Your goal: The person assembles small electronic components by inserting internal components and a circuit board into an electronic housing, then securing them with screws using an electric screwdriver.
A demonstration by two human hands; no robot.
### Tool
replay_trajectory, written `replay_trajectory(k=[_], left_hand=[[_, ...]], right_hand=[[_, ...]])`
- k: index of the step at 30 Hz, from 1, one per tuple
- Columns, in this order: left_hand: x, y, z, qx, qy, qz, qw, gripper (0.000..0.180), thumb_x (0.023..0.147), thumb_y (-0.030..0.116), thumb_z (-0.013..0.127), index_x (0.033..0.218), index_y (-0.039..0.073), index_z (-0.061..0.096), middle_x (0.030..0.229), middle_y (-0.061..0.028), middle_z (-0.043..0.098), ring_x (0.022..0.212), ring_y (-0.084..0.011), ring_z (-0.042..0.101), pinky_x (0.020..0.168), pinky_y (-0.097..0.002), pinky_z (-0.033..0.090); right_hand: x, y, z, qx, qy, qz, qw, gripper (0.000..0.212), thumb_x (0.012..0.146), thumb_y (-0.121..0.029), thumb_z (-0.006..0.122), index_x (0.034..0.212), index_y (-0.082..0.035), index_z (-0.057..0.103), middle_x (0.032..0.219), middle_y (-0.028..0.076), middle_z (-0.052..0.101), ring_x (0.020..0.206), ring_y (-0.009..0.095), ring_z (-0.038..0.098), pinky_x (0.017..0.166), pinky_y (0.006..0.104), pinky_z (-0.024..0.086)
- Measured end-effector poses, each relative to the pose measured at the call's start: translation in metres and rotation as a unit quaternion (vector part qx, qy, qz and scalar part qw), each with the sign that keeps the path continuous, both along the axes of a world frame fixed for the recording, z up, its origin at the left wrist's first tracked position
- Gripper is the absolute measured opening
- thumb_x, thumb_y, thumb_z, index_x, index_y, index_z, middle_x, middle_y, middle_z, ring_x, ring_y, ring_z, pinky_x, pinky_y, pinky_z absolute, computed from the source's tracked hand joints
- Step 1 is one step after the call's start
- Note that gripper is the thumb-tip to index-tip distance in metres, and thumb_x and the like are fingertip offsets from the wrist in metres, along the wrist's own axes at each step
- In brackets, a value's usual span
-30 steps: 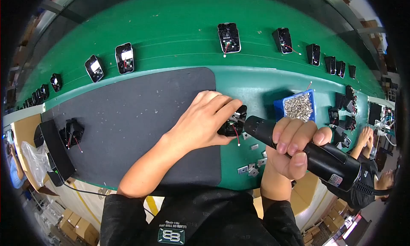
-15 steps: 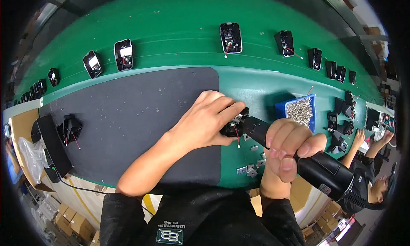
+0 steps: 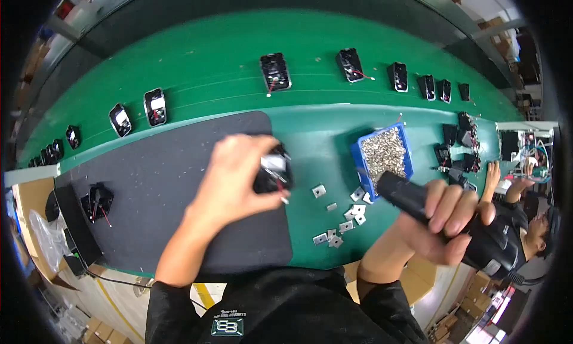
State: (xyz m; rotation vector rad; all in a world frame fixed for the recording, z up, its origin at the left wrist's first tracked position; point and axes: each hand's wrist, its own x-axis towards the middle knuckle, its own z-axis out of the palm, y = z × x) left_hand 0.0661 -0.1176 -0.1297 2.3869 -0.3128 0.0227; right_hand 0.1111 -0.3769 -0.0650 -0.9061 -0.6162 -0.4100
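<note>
My left hand [image 3: 239, 177] is closed around a black plastic housing [image 3: 276, 176] with a shiny light patch and a thin red wire, above the right edge of the dark mat [image 3: 161, 183]. Slightly blurred, my right hand [image 3: 447, 224] grips a black corded electric screwdriver [image 3: 409, 198]. The screwdriver's nose points up and left, near the lower corner of a blue bin [image 3: 408, 159] filled with small silver screws [image 3: 384, 153]. Its tip stands apart from the housing. Between my hands, several small square metal plates with holes [image 3: 346, 226] lie on the green tabletop.
Similar black housings, such as this one [image 3: 275, 72], stand spaced along the green belt [image 3: 209, 63] beyond the table. Several black parts [image 3: 462, 144] are gathered at the right. Another housing [image 3: 97, 202] rests at the mat's left end. A co-worker [image 3: 519, 218] sits at far right.
The screwdriver's nose has come away from the housing and shifted right with my right hand. My left hand has carried the housing left. The whole view has shifted too.
</note>
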Motion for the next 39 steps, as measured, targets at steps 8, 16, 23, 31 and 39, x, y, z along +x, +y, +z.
replay_trajectory(k=[8,16,23,31,39], left_hand=[[0.061,0.080,-0.022,0.129,-0.014,0.165,0.978,0.074,0.069,0.017,0.075,0.134,0.001,0.044,0.128,-0.0198,0.053,0.121,-0.0356,0.047,0.104,-0.0417,0.037],[0.077,0.040,-0.003,0.183,-0.047,0.121,0.975,0.099,0.060,0.027,0.085,0.144,0.009,0.035,0.143,-0.0212,0.039,0.132,-0.0363,0.036,0.108,-0.0452,0.031],[0.124,0.010,-0.041,0.160,-0.102,0.062,0.980,0.081,0.066,0.022,0.079,0.134,0.000,0.043,0.132,-0.0203,0.047,0.122,-0.0357,0.047,0.102,-0.0418,0.040],[0.066,-0.027,-0.010,0.079,-0.103,-0.017,0.991,0.069,0.065,0.017,0.075,0.127,0.000,0.050,0.120,-0.0205,0.054,0.113,-0.0359,0.053,0.098,-0.0416,0.043],[0.014,-0.059,0.003,0.150,-0.048,-0.076,0.985,0.074,0.062,0.020,0.079,0.129,0.007,0.051,0.124,-0.0138,0.051,0.110,-0.0304,0.053,0.097,-0.0465,0.038]], right_hand=[[0.033,-0.031,-0.044,-0.076,0.068,-0.136,0.985,0.045,0.081,-0.012,0.065,0.120,-0.009,0.044,0.073,0.001,0.049,0.060,0.014,0.048,0.060,0.0319,0.043],[0.033,-0.033,-0.026,-0.059,0.073,-0.141,0.986,0.044,0.082,-0.015,0.062,0.122,-0.010,0.045,0.077,0.000,0.050,0.060,0.012,0.047,0.060,0.0302,0.040],[0.025,-0.042,-0.013,-0.046,0.034,-0.093,0.994,0.045,0.083,-0.018,0.065,0.122,-0.008,0.044,0.078,0.001,0.052,0.061,0.012,0.049,0.059,0.0302,0.040],[0.012,-0.058,-0.008,-0.059,0.029,-0.116,0.991,0.045,0.083,-0.019,0.066,0.122,-0.009,0.044,0.079,0.000,0.053,0.062,0.012,0.050,0.061,0.0305,0.042],[0.007,-0.061,-0.008,-0.064,0.032,-0.095,0.993,0.043,0.084,-0.020,0.064,0.120,-0.010,0.045,0.079,-0.001,0.051,0.064,0.011,0.048,0.065,0.0296,0.039]])
